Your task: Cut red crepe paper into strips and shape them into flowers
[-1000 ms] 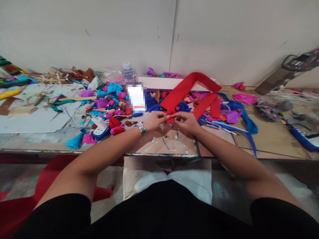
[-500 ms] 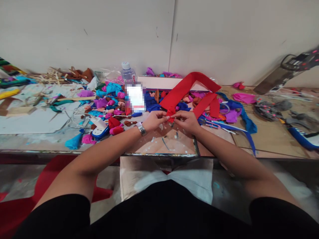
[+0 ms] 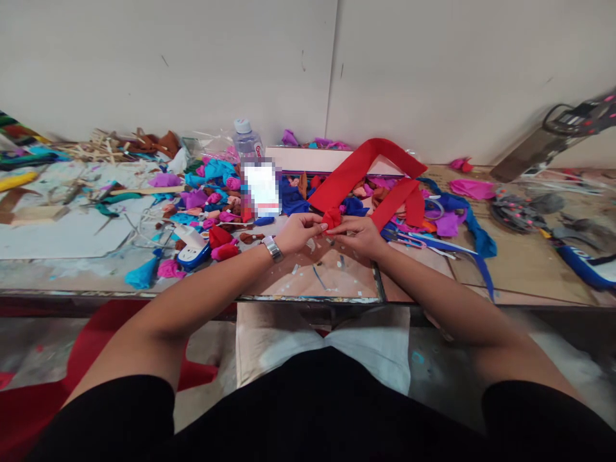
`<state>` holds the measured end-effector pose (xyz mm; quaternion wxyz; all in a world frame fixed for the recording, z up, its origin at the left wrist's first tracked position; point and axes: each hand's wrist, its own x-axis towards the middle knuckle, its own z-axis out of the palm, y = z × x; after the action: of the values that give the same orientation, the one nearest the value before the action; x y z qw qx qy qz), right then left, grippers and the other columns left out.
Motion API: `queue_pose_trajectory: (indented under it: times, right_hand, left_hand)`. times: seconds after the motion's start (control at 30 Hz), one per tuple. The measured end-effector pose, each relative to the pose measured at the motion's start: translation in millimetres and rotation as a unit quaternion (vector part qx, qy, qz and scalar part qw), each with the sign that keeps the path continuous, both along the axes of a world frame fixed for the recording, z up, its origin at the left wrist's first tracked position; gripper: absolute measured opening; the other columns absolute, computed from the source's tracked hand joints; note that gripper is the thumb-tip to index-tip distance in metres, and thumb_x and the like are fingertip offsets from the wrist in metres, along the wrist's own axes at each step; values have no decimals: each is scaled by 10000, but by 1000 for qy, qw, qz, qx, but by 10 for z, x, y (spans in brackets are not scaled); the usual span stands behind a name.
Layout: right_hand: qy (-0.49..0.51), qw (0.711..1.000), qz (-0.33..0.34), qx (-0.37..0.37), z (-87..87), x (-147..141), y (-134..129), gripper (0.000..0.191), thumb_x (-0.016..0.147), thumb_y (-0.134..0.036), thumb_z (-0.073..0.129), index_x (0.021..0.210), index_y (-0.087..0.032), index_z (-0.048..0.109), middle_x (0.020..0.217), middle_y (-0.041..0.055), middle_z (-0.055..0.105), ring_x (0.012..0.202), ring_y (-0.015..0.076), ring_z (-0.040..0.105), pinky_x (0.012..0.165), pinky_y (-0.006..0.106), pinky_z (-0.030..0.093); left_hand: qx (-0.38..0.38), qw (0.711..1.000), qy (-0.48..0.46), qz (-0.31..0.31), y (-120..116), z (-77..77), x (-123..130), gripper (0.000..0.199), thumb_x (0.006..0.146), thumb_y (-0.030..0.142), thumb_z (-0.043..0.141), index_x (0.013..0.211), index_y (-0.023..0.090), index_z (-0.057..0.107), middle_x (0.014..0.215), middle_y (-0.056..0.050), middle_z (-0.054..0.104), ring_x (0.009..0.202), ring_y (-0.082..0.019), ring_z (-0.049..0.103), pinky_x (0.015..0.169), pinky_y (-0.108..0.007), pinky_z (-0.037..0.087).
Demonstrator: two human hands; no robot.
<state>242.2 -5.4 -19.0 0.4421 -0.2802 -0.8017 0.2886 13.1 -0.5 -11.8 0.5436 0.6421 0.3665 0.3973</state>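
Observation:
Between my two hands is a small bunched piece of red crepe paper (image 3: 331, 219), gathered like a rosebud, held just above the table's front part. My left hand (image 3: 299, 232), with a metal watch on the wrist, pinches its left side between thumb and fingers. My right hand (image 3: 359, 236) closes on it from the right, its fingertips pressed against the lower part. A long red strip (image 3: 353, 168) loops over the pile behind my hands and comes down beside the right one; whether it joins the held piece is hidden. Scissors (image 3: 409, 239) with pink handles lie right of my right hand.
Several coloured paper buds (image 3: 212, 205) are heaped left and behind. A clear bottle (image 3: 248, 141) stands by the wall. A power strip (image 3: 192, 247) with a cable lies at left front. Blue strips (image 3: 481, 240) hang near the edge; a hot glue gun (image 3: 590, 266) appears far right.
The red crepe paper between my hands has turned into a fuller, rounder bunch. My right fingers have flattened and shifted slightly; my left hand stays almost in place.

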Motion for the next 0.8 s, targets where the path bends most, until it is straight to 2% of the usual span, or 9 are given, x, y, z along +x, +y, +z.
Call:
queue_pose_trajectory:
  times: [0.13, 0.47, 0.6, 0.8]
  right_hand:
    - [4, 1000, 1, -2, 1, -11, -2, 281, 921, -526, 793, 973, -266, 886, 983, 78, 830, 877, 211, 769, 800, 330, 602]
    - [-35, 998, -31, 31, 40, -18, -19, 316, 959, -508, 761, 997, -205, 843, 849, 57, 767, 698, 159, 658, 659, 291, 495]
    - [-28, 998, -47, 24, 47, -27, -29, 325, 958, -524, 753, 988, -210, 832, 859, 59, 788, 686, 164, 658, 648, 298, 492]
    - [-27, 997, -72, -8, 28, -27, -44, 369, 929, -572, 759, 951, -210, 828, 860, 63, 811, 689, 178, 668, 647, 307, 502]
  left_hand:
    - [-7, 1000, -3, -5, 4, -2, 1, 543, 728, 606, 890, 952, 127, 768, 820, -59, 764, 657, -120, 634, 622, -255, 497]
    - [9, 1000, -5, 11, 33, -65, -17, 554, 769, 628, 856, 983, 129, 747, 779, -39, 744, 671, -123, 658, 660, -254, 518]
    - [8, 1000, -12, 1, 25, -62, -15, 554, 774, 631, 856, 978, 130, 735, 789, -34, 741, 675, -119, 661, 669, -255, 532]
    - [-17, 999, -32, -30, 17, -69, -5, 569, 713, 570, 923, 1016, 127, 733, 911, -72, 785, 741, -135, 712, 729, -277, 580]
